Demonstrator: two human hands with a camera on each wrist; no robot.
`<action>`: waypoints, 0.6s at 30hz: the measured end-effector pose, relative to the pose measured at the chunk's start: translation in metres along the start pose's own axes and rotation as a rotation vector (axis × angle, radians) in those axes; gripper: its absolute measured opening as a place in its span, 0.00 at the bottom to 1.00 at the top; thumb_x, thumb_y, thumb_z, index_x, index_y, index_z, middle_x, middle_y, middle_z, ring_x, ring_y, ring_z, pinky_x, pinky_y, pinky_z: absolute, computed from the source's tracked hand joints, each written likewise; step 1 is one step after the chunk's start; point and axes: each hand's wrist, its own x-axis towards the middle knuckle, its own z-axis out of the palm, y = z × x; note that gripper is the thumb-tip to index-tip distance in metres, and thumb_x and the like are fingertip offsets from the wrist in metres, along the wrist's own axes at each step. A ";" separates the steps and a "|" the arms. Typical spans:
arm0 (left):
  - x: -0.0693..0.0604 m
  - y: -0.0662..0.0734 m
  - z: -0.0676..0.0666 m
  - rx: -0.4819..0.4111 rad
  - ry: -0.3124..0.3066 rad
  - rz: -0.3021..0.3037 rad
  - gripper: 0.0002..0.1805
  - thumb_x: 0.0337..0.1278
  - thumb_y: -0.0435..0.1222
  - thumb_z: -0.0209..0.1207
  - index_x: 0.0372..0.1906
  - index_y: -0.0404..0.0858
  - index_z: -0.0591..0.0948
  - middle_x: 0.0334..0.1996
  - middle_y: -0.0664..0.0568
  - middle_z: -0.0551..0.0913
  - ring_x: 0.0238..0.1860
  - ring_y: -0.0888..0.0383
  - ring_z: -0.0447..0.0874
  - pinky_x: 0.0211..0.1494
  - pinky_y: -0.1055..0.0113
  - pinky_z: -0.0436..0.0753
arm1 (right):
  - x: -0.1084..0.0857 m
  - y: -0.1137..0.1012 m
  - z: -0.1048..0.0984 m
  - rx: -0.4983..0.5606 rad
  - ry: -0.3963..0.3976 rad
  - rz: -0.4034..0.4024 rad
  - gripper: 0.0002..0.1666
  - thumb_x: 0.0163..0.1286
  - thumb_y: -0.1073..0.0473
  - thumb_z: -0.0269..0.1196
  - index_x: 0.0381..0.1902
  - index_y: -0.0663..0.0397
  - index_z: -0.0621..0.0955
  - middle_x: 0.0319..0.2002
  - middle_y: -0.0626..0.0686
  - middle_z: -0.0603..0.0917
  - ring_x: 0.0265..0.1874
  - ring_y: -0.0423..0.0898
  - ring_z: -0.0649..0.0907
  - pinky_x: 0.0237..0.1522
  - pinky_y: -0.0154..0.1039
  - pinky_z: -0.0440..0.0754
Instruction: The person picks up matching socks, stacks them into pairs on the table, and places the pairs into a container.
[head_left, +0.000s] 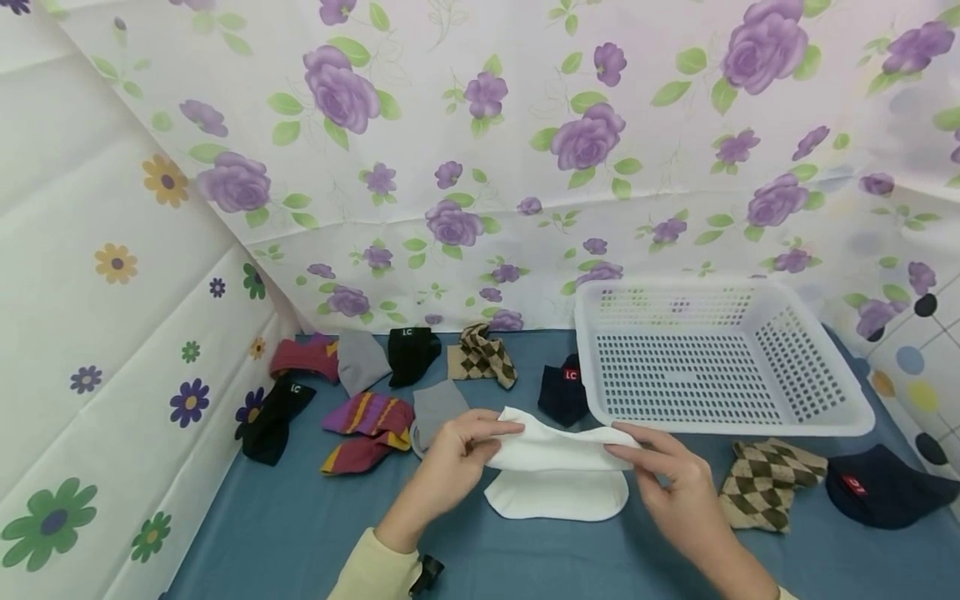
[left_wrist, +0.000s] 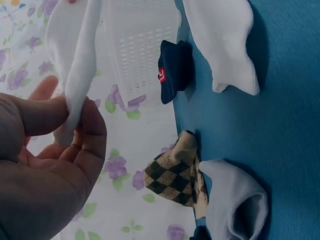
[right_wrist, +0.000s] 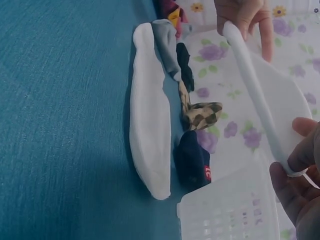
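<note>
A white sock (head_left: 558, 448) is stretched level between both hands, above the table. The left hand (head_left: 455, 457) pinches its left end between thumb and fingers; the right hand (head_left: 671, 475) pinches the other end. In the left wrist view the left hand (left_wrist: 60, 150) grips the sock (left_wrist: 82, 65) near its lower end. The right wrist view shows the right hand (right_wrist: 300, 175) pinching the near end of the sock (right_wrist: 265, 100). A second white sock (head_left: 557, 496) lies flat on the table beneath, seen too as a long white sock (right_wrist: 150, 110) in the right wrist view.
A white perforated basket (head_left: 682, 423) stands at the back right. Grey, black, striped and checkered socks lie to the left, among them a striped sock (head_left: 367, 421). A navy sock (head_left: 564, 392) sits beside the basket; a checkered sock (head_left: 768, 483) and navy sock (head_left: 885, 487) lie right.
</note>
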 end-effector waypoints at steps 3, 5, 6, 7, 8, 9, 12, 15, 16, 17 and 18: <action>0.000 0.001 0.001 0.064 -0.006 0.010 0.23 0.64 0.30 0.53 0.52 0.63 0.79 0.52 0.63 0.75 0.49 0.61 0.75 0.39 0.70 0.77 | 0.000 -0.001 0.001 0.011 0.005 -0.001 0.30 0.54 0.79 0.61 0.44 0.39 0.85 0.53 0.47 0.80 0.44 0.38 0.78 0.27 0.22 0.67; -0.001 0.002 0.001 0.094 0.021 -0.001 0.22 0.63 0.32 0.55 0.53 0.64 0.78 0.50 0.64 0.76 0.45 0.62 0.75 0.40 0.70 0.77 | 0.000 -0.001 0.000 0.013 0.009 0.017 0.29 0.55 0.78 0.62 0.45 0.39 0.85 0.51 0.46 0.81 0.46 0.38 0.79 0.31 0.19 0.70; -0.001 0.003 0.001 0.103 0.039 -0.009 0.22 0.62 0.33 0.56 0.53 0.64 0.78 0.49 0.65 0.76 0.44 0.62 0.74 0.40 0.69 0.77 | 0.000 -0.002 0.000 0.012 0.011 0.029 0.29 0.55 0.77 0.62 0.46 0.39 0.84 0.51 0.46 0.81 0.48 0.39 0.80 0.34 0.17 0.71; -0.002 0.003 0.001 0.105 0.059 -0.015 0.21 0.61 0.34 0.58 0.53 0.64 0.78 0.48 0.66 0.76 0.43 0.62 0.74 0.40 0.69 0.77 | 0.000 -0.002 0.000 0.007 0.013 0.040 0.29 0.55 0.76 0.62 0.47 0.39 0.84 0.50 0.45 0.82 0.48 0.41 0.81 0.37 0.16 0.72; -0.002 0.003 0.001 0.102 0.079 -0.018 0.21 0.60 0.35 0.59 0.52 0.64 0.78 0.47 0.66 0.77 0.42 0.62 0.73 0.40 0.68 0.76 | 0.000 -0.003 -0.001 -0.001 0.016 0.046 0.28 0.55 0.75 0.63 0.48 0.39 0.84 0.49 0.45 0.82 0.48 0.41 0.82 0.39 0.15 0.73; -0.003 0.003 0.001 0.100 0.097 -0.013 0.21 0.58 0.35 0.61 0.52 0.63 0.78 0.46 0.66 0.77 0.40 0.62 0.73 0.39 0.67 0.76 | 0.000 -0.003 -0.001 -0.009 0.021 0.048 0.28 0.54 0.74 0.63 0.48 0.39 0.83 0.49 0.46 0.83 0.47 0.42 0.82 0.41 0.15 0.74; -0.003 0.004 0.000 0.082 0.140 0.018 0.19 0.55 0.37 0.63 0.50 0.61 0.80 0.44 0.65 0.78 0.38 0.62 0.73 0.38 0.66 0.78 | -0.001 -0.004 -0.001 -0.024 0.044 0.053 0.26 0.53 0.71 0.65 0.46 0.38 0.84 0.48 0.46 0.84 0.47 0.43 0.83 0.44 0.15 0.73; -0.004 0.005 0.001 0.065 0.175 0.055 0.16 0.54 0.42 0.64 0.49 0.60 0.81 0.44 0.65 0.79 0.38 0.63 0.75 0.39 0.65 0.79 | -0.001 -0.005 -0.001 -0.018 0.078 0.051 0.23 0.51 0.65 0.69 0.45 0.37 0.84 0.46 0.46 0.85 0.45 0.42 0.84 0.46 0.15 0.72; -0.004 0.006 0.001 0.061 0.188 0.067 0.15 0.54 0.44 0.64 0.48 0.60 0.82 0.43 0.65 0.79 0.37 0.64 0.75 0.39 0.65 0.79 | -0.001 -0.005 -0.001 -0.009 0.094 0.049 0.22 0.50 0.63 0.71 0.44 0.36 0.85 0.45 0.45 0.85 0.45 0.42 0.84 0.47 0.15 0.72; -0.005 0.007 0.002 0.058 0.199 0.079 0.15 0.54 0.45 0.64 0.48 0.60 0.82 0.43 0.66 0.79 0.37 0.64 0.75 0.38 0.66 0.78 | 0.000 -0.006 -0.001 -0.003 0.113 0.044 0.21 0.50 0.61 0.72 0.43 0.36 0.85 0.45 0.45 0.85 0.44 0.41 0.84 0.47 0.16 0.72; -0.005 0.007 0.002 0.055 0.209 0.090 0.14 0.54 0.46 0.64 0.48 0.60 0.82 0.42 0.66 0.80 0.36 0.64 0.75 0.37 0.66 0.78 | 0.000 -0.006 0.000 0.007 0.135 0.031 0.20 0.50 0.59 0.73 0.42 0.38 0.85 0.43 0.46 0.86 0.43 0.41 0.85 0.45 0.16 0.73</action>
